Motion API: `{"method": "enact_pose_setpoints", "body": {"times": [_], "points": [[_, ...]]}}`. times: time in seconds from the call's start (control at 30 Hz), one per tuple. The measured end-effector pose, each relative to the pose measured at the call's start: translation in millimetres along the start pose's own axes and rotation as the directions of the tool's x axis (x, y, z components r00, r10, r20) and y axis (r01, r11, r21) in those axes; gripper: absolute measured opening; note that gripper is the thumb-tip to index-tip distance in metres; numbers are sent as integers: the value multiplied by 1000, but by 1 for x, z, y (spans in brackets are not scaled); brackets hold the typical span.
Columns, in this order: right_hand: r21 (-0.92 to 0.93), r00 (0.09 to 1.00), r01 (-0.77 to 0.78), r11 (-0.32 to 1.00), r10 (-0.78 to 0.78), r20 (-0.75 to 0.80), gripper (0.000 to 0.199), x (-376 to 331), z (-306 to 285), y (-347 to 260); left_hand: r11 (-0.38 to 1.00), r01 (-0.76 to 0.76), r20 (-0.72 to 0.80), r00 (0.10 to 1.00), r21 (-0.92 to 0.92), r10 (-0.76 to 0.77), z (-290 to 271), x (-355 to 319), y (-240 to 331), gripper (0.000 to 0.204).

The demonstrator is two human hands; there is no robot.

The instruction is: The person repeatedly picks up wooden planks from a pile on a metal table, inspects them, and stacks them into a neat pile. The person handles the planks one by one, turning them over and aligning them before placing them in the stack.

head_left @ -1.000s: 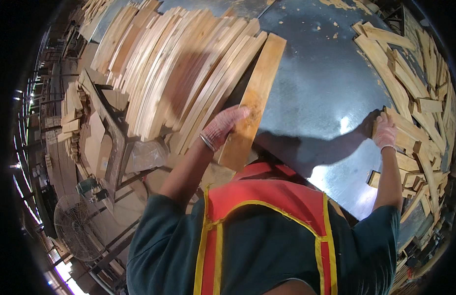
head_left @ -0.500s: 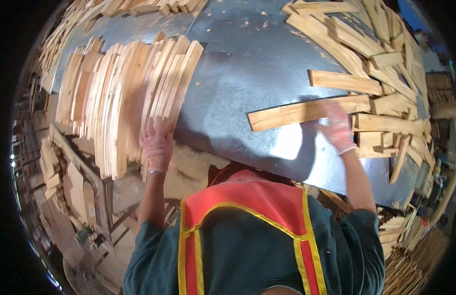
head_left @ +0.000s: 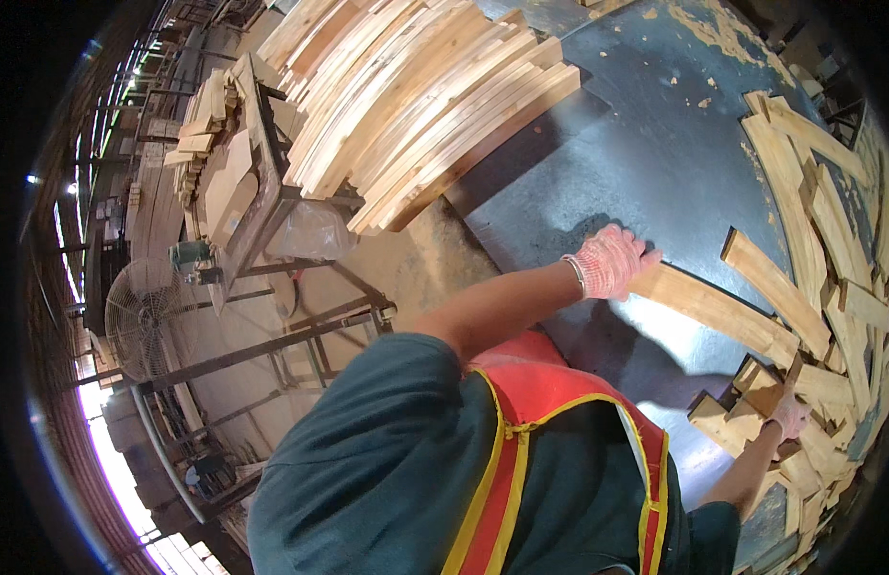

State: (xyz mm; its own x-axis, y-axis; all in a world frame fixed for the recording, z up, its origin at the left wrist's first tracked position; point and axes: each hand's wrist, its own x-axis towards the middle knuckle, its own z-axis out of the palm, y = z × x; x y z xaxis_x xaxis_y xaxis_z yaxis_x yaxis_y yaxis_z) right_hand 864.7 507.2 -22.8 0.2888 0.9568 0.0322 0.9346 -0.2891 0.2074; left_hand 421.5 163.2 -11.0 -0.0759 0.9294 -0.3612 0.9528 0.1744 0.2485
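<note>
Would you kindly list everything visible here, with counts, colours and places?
Metal table: one, dark grey, upper right.
Stacked wooden slats: one large stack, pale wood, on a frame at upper centre.
Long slat: one, light wood, flat on the table under the left hand.
Loose slats: many, light wood, scattered along the table's right edge.
Smaller wood pile: one, pale, upper left.
Floor fan: one, metal, left.
Vest: one, red with yellow trim, over a dark green shirt, bottom centre.
Left hand: pink-gloved, pressing on the long slat's end.
Right hand: gloved, among the loose slats at lower right; grip unclear.
</note>
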Motion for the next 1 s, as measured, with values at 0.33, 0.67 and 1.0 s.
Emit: {"method": "enact_pose_setpoints", "body": {"times": [0.33, 0.67, 1.0], "points": [[987, 991, -107, 118, -63, 116, 71, -147, -32, -1, 776, 178, 129, 984, -605, -125, -15, -191, -72, 38], [845, 609, -534, 6, -691, 390, 83, -467, -48, -232, 831, 1, -383, 887, -556, -258, 71, -190, -50, 35], [936, 659, -341, 92, -686, 308, 88, -479, -36, -283, 785, 367, -357, 912, 499, -200, 23, -240, -234, 55]]}}
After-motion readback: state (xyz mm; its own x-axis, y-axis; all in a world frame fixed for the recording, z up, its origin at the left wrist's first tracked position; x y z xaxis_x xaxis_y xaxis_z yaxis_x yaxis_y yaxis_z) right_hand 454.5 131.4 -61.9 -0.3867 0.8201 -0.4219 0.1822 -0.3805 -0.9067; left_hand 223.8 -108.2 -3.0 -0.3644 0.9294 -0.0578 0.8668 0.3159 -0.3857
